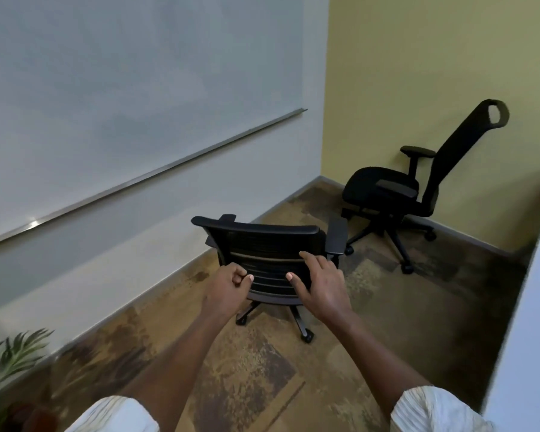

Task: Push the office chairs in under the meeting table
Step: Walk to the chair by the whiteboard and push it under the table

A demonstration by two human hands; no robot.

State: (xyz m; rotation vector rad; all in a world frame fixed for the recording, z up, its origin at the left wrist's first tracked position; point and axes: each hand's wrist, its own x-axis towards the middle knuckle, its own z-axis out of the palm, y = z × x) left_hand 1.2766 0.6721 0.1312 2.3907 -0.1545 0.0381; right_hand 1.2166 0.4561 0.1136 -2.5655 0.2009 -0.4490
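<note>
We faced the back of the near chair point(272, 260), our left hand point(228, 285) and right hand point(321, 285) side by side before it. The far chair point(396, 194) sat beyond, rightward, in the corner. A whiteboard point(106, 104) hung left, a plant point(10, 357) below it.

The near office chair point(272, 254) in front of you has a slatted back of matt black plastic, with a smooth, slightly shinier rim along the top. The far office chair point(387, 188), to the right, has what looks like a dark mesh back and a seat in matt black cloth. On your left the whiteboard point(106, 88) is smooth with a faint sheen. Its tray rail point(169, 166) is brushed metal that catches one bright glint. The carpet point(256, 363) looks rough and mottled. The yellow wall point(418, 73) is matt paint, and your sleeves point(434, 410) are pale ribbed cloth.
</note>
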